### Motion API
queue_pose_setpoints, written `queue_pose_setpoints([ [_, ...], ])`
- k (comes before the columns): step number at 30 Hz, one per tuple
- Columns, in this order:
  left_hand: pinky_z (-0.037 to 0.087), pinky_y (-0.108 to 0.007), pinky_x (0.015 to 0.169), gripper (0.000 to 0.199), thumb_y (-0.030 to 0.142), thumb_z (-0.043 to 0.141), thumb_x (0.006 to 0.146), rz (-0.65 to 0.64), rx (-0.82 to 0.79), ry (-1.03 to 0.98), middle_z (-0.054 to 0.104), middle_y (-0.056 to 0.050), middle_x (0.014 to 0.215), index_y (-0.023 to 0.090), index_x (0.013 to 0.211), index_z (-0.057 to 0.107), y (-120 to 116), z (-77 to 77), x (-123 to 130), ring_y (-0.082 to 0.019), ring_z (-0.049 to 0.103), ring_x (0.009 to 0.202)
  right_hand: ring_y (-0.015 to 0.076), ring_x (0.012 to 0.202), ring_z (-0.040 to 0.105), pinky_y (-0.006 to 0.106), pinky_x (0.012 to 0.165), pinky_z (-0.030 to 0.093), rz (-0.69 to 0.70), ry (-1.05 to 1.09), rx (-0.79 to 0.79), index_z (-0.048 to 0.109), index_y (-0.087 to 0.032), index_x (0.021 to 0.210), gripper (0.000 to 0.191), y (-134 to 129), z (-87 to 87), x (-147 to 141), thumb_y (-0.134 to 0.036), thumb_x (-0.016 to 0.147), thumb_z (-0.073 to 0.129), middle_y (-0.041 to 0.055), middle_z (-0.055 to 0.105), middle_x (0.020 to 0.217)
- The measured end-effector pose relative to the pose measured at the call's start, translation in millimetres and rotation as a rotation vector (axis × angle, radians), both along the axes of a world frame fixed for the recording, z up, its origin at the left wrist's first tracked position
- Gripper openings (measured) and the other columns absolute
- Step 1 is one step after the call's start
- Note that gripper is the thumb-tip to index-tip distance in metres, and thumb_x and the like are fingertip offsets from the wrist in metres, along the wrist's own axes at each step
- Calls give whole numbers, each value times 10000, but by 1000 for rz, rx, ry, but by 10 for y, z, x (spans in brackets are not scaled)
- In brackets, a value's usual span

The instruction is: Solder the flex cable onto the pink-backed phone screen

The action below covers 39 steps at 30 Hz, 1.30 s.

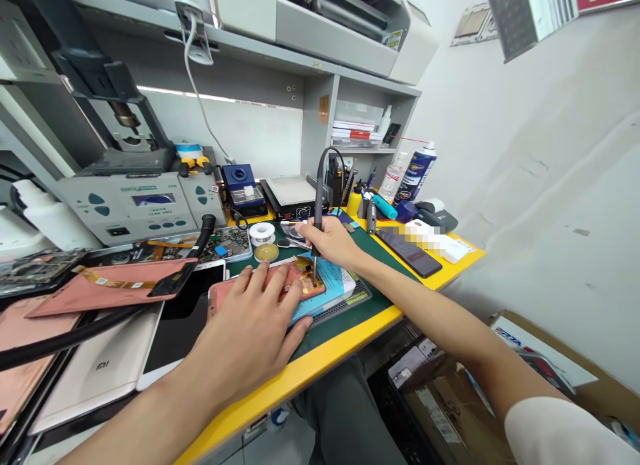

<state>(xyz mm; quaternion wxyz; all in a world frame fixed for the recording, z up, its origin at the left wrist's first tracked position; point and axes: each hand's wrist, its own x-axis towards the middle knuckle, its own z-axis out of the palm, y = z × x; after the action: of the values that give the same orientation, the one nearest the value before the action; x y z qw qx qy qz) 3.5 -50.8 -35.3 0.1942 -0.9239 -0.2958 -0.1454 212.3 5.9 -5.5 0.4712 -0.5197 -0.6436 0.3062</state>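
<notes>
Head view: right hand (327,242) closed around the handle of a soldering iron (317,198), tip down touching the orange flex (311,285) on a pink-copper phone panel (218,300). Left hand (245,332) lies open, fingers spread on that panel, not gripping it. Panel sits partly on a blue card (325,298), on the green mat (350,315) of the yellow desk (300,378), with a solder spool (262,233) just beyond.

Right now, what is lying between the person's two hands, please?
In the head view, a rose-gold phone body lies there under the left hand, with an amber-taped patch; the soldering iron in the right hand reaches down to that patch.
</notes>
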Motion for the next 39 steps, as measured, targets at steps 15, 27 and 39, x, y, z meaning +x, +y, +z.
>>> queue_pose_setpoints([
  [15,542,-617,1047,480,518,410,1025,-4,-4,-2,648,-185,1373,182,1262,657,7,21,2,-440,607,1270,108,539,428,253,547,324,-20,-3,-15,534,-193,599,423,2,-11,-5,-499,875,631,-53,410,506],
  [27,543,-619,1040,459,507,422,1025,-9,-7,-7,650,-183,1367,186,1255,657,-8,28,1,-433,606,1262,107,536,434,255,551,328,-18,-11,-16,534,-194,612,413,7,-14,3,-492,884,622,-56,411,508],
  [39,558,-605,1012,462,495,398,1032,-8,2,-8,648,-182,1342,186,1273,642,-6,27,-9,-420,616,1221,107,543,442,256,554,331,-13,-2,-13,533,-195,595,405,-12,10,-4,-469,875,638,-53,421,501],
])
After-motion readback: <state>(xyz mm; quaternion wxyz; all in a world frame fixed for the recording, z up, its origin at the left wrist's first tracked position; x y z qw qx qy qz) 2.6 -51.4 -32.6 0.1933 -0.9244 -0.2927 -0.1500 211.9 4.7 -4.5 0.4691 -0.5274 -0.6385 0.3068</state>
